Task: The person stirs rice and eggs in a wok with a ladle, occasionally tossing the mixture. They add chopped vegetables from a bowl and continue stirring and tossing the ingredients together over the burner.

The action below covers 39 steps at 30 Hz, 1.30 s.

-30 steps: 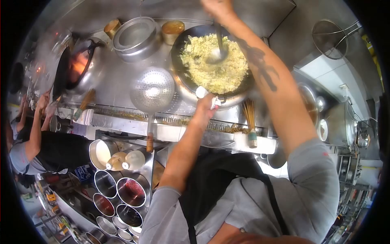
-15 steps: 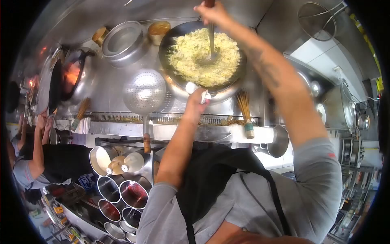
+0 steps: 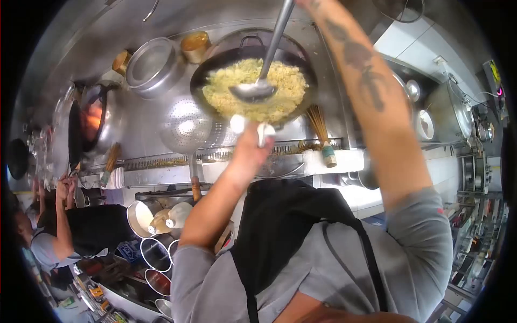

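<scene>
A black wok is tilted over the stove, its far loop handle showing at the back. Loose pale-yellow food in small pieces, perhaps fried rice, fills it. My left hand is closed on the wok's near edge through a folded white cloth. From above, a long-handled metal ladle reaches into the wok, its bowl over the food. My right hand is at the handle's upper end, mostly cut off by the top edge.
Left of the wok are a perforated skimmer, a lidded metal pot and a brass-coloured container. A bamboo brush stands at the right. Sauce pots sit low at left. A co-worker stands at another wok near flames.
The wok has come up off the burner and tilted, shifting left. The ladle's bowl has risen from the food's middle and moved left. My right hand has moved up, mostly out of view.
</scene>
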### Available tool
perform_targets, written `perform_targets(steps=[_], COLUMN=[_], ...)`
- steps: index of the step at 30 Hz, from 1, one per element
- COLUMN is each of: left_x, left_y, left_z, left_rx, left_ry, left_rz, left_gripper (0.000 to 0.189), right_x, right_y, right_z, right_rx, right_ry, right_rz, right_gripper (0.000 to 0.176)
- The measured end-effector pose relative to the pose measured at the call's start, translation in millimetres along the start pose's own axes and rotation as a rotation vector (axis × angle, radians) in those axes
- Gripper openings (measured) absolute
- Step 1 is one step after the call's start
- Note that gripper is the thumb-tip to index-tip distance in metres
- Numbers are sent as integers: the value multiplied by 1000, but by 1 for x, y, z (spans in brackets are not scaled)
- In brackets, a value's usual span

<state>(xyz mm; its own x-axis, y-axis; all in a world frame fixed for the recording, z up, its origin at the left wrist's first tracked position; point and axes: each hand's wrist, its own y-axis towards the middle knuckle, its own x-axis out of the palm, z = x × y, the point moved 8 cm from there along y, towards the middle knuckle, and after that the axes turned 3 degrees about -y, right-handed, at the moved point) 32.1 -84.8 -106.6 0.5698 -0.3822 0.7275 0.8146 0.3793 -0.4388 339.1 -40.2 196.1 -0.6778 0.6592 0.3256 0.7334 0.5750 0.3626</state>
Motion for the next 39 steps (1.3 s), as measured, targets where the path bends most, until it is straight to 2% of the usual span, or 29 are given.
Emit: perform_targets(steps=[1, 2, 4, 5, 6, 9, 11, 14, 16, 18, 20, 22, 23, 24, 25, 26, 28, 30, 32, 34, 35, 36, 38, 39], left_x=[-8, -45, -102, -97, -82, -53, -37, -60, -61, -61, -58, -51, -53, -53, -49, -53, -60, -63, -46, -41, -46, -54, -57, -59], left_y=[14, 15, -4, -32, -43, 2, 54, 111, 115, 112, 106, 100, 94, 91, 98, 99, 108, 111, 98, 90, 96, 97, 103, 105], left_z=[-1, -34, -93, -96, -91, -29, -4, -19, -16, -19, -16, -5, -11, -15, -11, -11, -17, -20, 1, -4, -6, -12, -16, -17], left_rx=[-26, -101, -226, -202, -164, -108, -58, -100, -86, -100, -124, -116, -123, -127, -110, -104, -101, -126, -57, -70, -90, -121, -150, -163], left_ry=[-134, -81, 22, 10, -5, -118, -114, -105, -104, -92, -71, -82, -91, -90, -91, -87, -107, -119, -101, -97, -119, -138, -143, -146], left_rz=[-51, 38, 197, 158, 104, 322, 134, 85, 96, 127, 174, 247, 289, 270, 238, 220, 172, 171, 188, 203, 210, 226, 200, 189], left_gripper=[10, 10, 10, 11, 11, 13, 9, 5, 5, 5, 5, 5, 5, 5, 6, 6, 7, 7, 7, 7, 7, 7, 6, 6], right_x=[1, 8, 36, 36, 36, 32, 32, 38, 52, 56, 53, 42, 38, 9, 10, 15, 31, 31, 14, 0, -12, -18, -22, -18], right_y=[-25, -64, -112, -120, -119, -126, -121, -103, -95, -79, -85, -106, -96, -72, -48, -27, -16, -44, -71, -58, -25, -9, -19, -37], right_z=[14, 25, 8, 9, 5, -6, -31, -94, -145, -168, -128, -52, 30, 98, 101, 94, 42, -2, 34, 85, 86, 71, 15, -10], right_rx=[28, 63, -151, -124, -116, -115, -177, -226, -245, -258, -266, -278, -109, -43, -38, 59, -149, -113, -216, -81, -44, -43, -31, 40], right_ry=[-268, -539, -486, -439, -395, -233, -167, -222, -202, -114, -294, -482, -572, -453, -502, -550, -531, -276, -511, -411, -549, -535, -433, -332], right_rz=[152, 309, 236, 241, 237, 189, 190, 212, 133, 20, -6, -31, -9, 78, -10, 19, -112, -59, 25, -121, -173, -196, 33, -89], right_gripper=[28, 26, 22, 22, 21, 21, 19, 18, 17, 18, 16, 16, 17, 18, 19, 21, 20, 21, 26, 24, 23, 22, 21, 21])
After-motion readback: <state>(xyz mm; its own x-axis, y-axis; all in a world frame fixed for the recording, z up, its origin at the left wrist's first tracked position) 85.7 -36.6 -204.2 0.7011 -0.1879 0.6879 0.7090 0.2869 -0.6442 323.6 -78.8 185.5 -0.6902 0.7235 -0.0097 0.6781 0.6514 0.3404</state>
